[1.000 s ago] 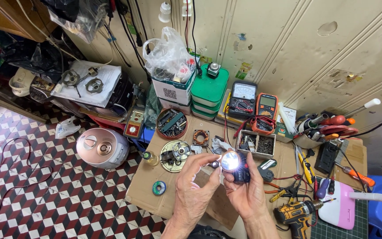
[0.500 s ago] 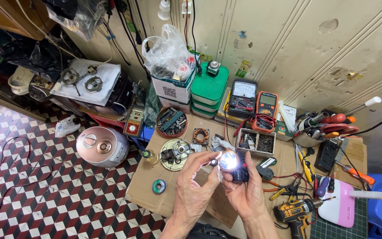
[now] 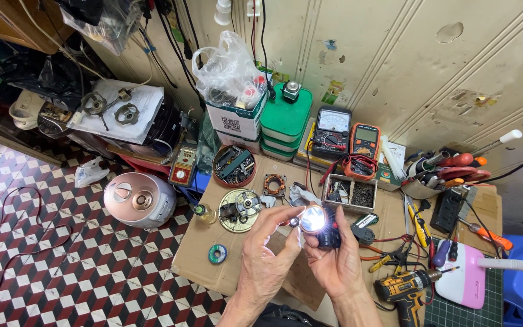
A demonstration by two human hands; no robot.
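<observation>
Two hands meet at the lower centre of the frame, above a cluttered cardboard-covered workbench [image 3: 213, 266] beside a checkered tile floor [image 3: 49, 266]. The right hand [image 3: 334, 260] grips a small black lit torch [image 3: 319, 221]; the left hand [image 3: 267, 257] pinches its glowing rim. Just above, a round brown tin [image 3: 233, 165] holds circuit parts.

Floor [image 3: 62, 260] red/white/blk checks; boxes [image 3: 286, 124] green; meter [image 3: 364, 142] orange; cooker [image 3: 139, 200] pink; drill [image 3: 404, 287] yellow/blk; torch [image 3: 328, 227] blk, white glow.
</observation>
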